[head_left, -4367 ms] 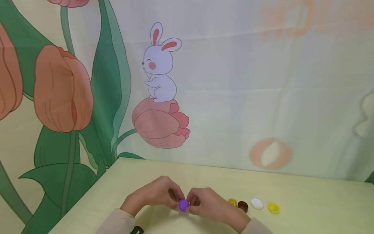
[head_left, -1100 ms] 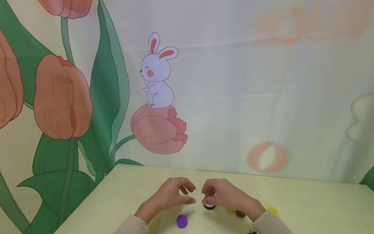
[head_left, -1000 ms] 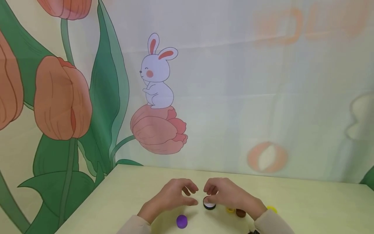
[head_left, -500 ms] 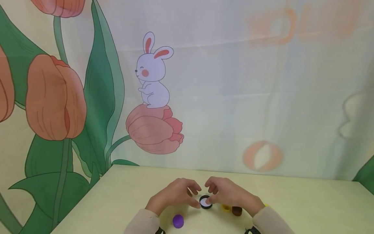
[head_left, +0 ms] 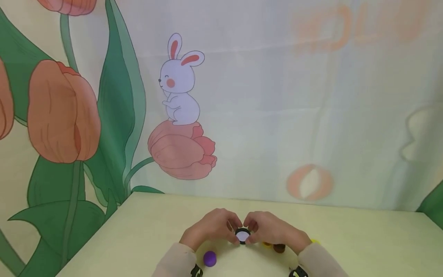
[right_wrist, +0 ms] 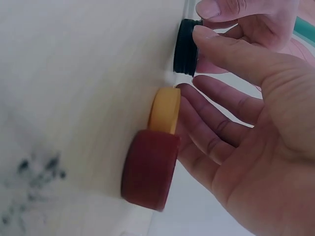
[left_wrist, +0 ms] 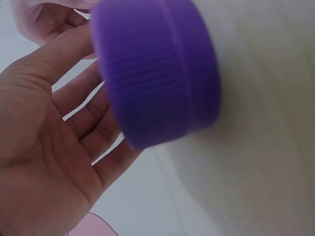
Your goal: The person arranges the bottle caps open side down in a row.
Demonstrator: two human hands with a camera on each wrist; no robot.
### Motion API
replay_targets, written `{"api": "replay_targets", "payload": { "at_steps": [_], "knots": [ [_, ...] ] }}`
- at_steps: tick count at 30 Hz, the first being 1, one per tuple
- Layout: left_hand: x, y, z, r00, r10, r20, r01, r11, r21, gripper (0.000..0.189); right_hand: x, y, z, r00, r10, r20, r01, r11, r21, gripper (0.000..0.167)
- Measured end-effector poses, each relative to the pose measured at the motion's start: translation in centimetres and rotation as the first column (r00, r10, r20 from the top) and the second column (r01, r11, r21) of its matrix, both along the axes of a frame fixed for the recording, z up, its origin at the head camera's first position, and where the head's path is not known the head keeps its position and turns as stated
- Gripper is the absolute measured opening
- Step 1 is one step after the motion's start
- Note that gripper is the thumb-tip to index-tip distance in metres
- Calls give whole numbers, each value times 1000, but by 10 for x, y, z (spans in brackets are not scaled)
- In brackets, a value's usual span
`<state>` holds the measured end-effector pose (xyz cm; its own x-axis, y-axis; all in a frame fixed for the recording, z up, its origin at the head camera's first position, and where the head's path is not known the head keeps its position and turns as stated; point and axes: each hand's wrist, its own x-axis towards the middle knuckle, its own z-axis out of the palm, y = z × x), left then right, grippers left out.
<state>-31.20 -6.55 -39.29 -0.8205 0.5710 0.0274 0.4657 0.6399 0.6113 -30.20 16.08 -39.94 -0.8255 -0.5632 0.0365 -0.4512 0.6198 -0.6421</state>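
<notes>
A black bottle cap (head_left: 243,242) with a white disc (head_left: 243,236) in its top stands on the table between the hands. The left hand (head_left: 216,226) pinches it from the left, thumb at the near rim and forefinger at the far side. Mirroring that, the right hand (head_left: 270,227) grips the cap from the right, its thumb right at the rim in the right wrist view. Its other fingers spread loosely beside a yellow cap (right_wrist: 165,110) and a brown-red cap (right_wrist: 151,169). A purple ridged cap (left_wrist: 152,73) lies close by the left palm, untouched.
Another yellow cap (head_left: 315,241) shows partly behind the right wrist. The pale yellow table (head_left: 363,238) meets a printed cloth backdrop (head_left: 263,115) with tulips and a rabbit. Dark straps (head_left: 298,271) sit at both wrists.
The purple cap, held in both hands at first, now lies on the table at left. The white disc, earlier at right, sits in the black cap. The left hand has moved right to the cap.
</notes>
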Motion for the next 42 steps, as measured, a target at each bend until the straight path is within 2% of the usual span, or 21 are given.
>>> {"api": "replay_targets", "payload": {
  "at_steps": [6,15,22,27,31,42],
  "knots": [
    [0,0,-2,1000,14,7,-14,1000,-4,28,-1,0,-3,1000,7,-2,-7,1000,-1,31],
    [-1,-3,-3,999,-1,-37,1,1000,-5,28,-2,-1,-4,1000,2,9,-2,1000,-20,30],
    [0,-5,-2,999,-13,-51,13,1000,1,31,-3,-1,-4,999,39,16,-38,998,-44,27],
    [1,-5,-5,999,-17,-27,19,999,51,29,-2,0,-5,998,51,33,-48,996,-70,22],
    [1,-6,-6,999,-29,-33,32,996,89,30,-2,1,-5,998,52,45,-48,995,-92,19],
    [0,-9,-7,1000,-29,-12,31,982,188,29,-4,5,-4,995,37,89,-24,990,-142,20]
  ]
}}
